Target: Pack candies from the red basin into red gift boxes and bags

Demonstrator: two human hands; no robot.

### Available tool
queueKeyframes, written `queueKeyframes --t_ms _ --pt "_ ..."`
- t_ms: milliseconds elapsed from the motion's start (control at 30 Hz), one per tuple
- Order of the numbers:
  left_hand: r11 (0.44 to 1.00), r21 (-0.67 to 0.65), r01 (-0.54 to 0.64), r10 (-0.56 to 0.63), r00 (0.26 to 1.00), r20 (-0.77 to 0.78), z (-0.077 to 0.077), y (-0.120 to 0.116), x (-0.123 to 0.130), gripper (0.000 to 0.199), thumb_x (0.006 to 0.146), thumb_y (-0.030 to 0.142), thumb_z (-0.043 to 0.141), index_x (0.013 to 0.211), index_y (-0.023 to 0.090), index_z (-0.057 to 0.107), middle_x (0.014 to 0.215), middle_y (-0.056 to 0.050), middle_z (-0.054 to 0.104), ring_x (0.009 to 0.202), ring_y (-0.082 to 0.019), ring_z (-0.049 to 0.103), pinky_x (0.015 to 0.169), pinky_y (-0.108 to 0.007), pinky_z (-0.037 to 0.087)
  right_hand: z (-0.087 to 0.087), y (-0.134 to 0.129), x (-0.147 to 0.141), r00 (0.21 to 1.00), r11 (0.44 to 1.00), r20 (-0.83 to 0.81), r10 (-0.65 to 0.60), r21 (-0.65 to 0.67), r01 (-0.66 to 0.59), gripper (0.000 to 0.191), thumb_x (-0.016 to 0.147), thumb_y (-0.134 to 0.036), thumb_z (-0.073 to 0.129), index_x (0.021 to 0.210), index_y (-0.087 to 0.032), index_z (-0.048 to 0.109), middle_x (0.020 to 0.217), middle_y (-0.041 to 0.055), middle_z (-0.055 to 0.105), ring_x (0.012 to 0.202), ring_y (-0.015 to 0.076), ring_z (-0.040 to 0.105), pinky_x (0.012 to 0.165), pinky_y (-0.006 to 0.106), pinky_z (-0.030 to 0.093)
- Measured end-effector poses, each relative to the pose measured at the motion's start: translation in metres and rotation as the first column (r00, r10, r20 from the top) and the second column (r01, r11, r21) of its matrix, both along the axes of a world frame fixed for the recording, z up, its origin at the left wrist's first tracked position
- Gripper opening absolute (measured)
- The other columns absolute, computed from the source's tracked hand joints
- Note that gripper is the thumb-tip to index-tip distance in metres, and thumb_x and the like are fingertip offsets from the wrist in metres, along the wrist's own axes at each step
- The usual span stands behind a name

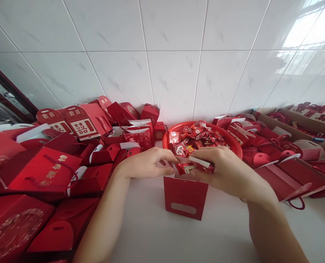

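Looks mid-fill: red box (186,193) stands upright, top open, on the worktop (146,233) at 6–7 o'clock of the red basket (236,142); right hand (225,166) is curled closed on wrapped sweets (186,168) at the box's mouth, left hand (147,162) at its 10 o'clock edge, fingers part-curled, can't tell if pinching. Plenty left, I'd judge: basket holds a heap of loose sweets (197,132), cartons (92,179) crowd 9–10 and 2–3 o'clock, fill status unclear. Box interior's hidden, sweet count in the right grip unreadable, outermost cartons cut off by frame.
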State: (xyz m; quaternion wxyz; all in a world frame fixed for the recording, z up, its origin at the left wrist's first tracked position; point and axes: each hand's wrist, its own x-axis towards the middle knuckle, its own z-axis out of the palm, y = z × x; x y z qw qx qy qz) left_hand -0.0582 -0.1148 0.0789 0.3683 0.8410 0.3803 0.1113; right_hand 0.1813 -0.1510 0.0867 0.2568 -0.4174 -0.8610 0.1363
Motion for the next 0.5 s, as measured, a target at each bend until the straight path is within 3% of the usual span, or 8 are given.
queueKeyframes --t_ms 100,167,233,300,400,500 --pt "1.0 -0.011 -0.008 0.008 1.0 0.002 -0.0021 0.0009 -0.0007 0.03 0.089 0.033 0.065 0.117 0.025 0.075 0.123 -0.005 0.073 0.111 -0.022 0.067 0.09 -0.028 0.052 -0.0025 -0.0007 -0.0028 1.0 1.0 0.026 0.011 0.026 -0.012 0.025 0.082 -0.014 0.062 0.063 -0.021 0.049 0.059 -0.0039 0.051 0.054 0.0116 0.04 0.05 0.026 0.026" --pt "0.999 -0.005 -0.037 0.037 0.999 -0.013 -0.0033 0.001 -0.0009 0.031 0.089 0.032 0.065 0.116 0.024 0.075 0.123 -0.005 0.073 0.111 -0.022 0.067 0.091 -0.028 0.053 -0.0027 -0.0007 -0.0031 0.999 1.0 -0.052 -0.005 0.018 0.006 0.018 0.083 -0.015 0.062 0.068 -0.022 0.054 0.067 -0.0023 0.058 0.057 0.012 0.047 0.052 0.026 0.03" --pt "0.998 0.018 -0.068 0.068 0.997 -0.018 -0.0033 0.0008 -0.0011 0.029 0.088 0.031 0.063 0.114 0.023 0.075 0.12 -0.005 0.074 0.109 -0.022 0.068 0.091 -0.028 0.053 -0.0016 -0.0002 -0.0023 0.979 0.999 -0.199 -0.038 -0.036 0.032 0.006 0.085 -0.021 0.063 0.082 -0.022 0.058 0.072 -0.0019 0.063 0.057 0.0125 0.052 0.054 0.025 0.035" --pt "0.995 0.048 -0.086 0.087 0.996 -0.031 -0.0019 0.0005 -0.0017 0.029 0.089 0.03 0.062 0.113 0.023 0.075 0.119 -0.004 0.074 0.108 -0.021 0.068 0.091 -0.029 0.053 0.0001 0.001 -0.0007 0.938 0.992 -0.336 -0.08 -0.12 0.042 0.013 0.086 -0.026 0.063 0.093 -0.024 0.053 0.068 -0.0042 0.062 0.053 0.0132 0.053 0.054 0.026 0.037" --pt "0.986 0.12 -0.118 0.127 0.99 -0.069 0.0013 0.0005 -0.0042 0.027 0.088 0.03 0.06 0.11 0.021 0.074 0.117 -0.004 0.074 0.104 -0.021 0.068 0.091 -0.029 0.053 0.0021 0.0042 0.0016 0.887 0.968 -0.445 -0.124 -0.253 0.009 0.015 0.085 -0.026 0.057 0.093 -0.025 0.045 0.059 -0.0075 0.052 0.052 0.0146 0.052 0.051 0.026 0.036" --pt "0.976 0.163 -0.145 0.161 0.983 -0.088 0.0033 0.0006 -0.0079 0.025 0.089 0.029 0.06 0.107 0.021 0.074 0.12 -0.004 0.073 0.102 -0.02 0.068 0.09 -0.029 0.053 0.0019 0.008 0.0013 0.854 0.953 -0.502 -0.136 -0.302 -0.026 0.008 0.081 -0.019 0.048 0.087 -0.025 0.045 0.066 -0.0052 0.051 0.057 0.0139 0.05 0.051 0.026 0.034"
